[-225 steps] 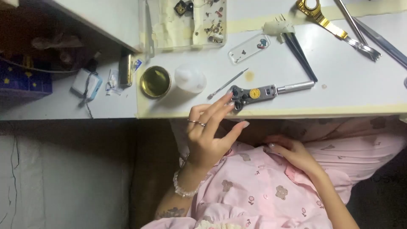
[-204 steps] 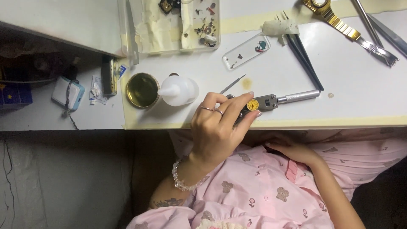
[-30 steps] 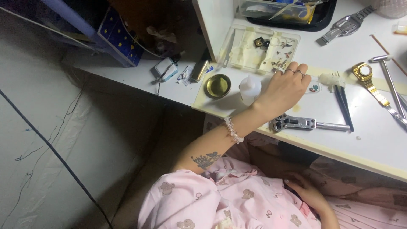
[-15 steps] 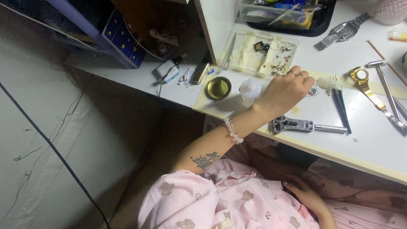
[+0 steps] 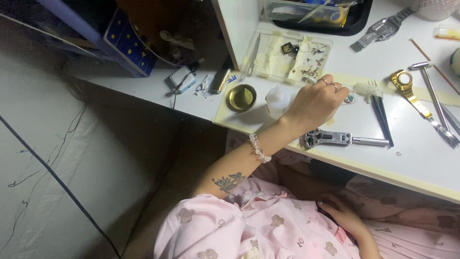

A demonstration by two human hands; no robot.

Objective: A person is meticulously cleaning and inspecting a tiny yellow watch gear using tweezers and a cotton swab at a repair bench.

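Left hand (image 5: 316, 103) at the clear plastic parts tray (image 5: 292, 55)
Fingers curled on a thin tool tip (hardly visible) — right hand (image 5: 342, 216) rests slack and open in the lap.

White desk (image 5: 421, 158), cream tape along its front edge. Lying on it, from the near-left side:
- small round brass dish (image 5: 241, 97);
- white squeeze bottle (image 5: 279, 99), beside the dish;
- clear plastic parts tray (image 5: 292, 55) with small watch pieces;
- metal case-opener wrench (image 5: 342, 139), near the front edge;
- dark tweezers (image 5: 381, 117);
- gold watch (image 5: 410, 89);
- small metal hammer (image 5: 430, 93);
- steel watch (image 5: 382, 31), by a black tray (image 5: 316, 24) at the back.
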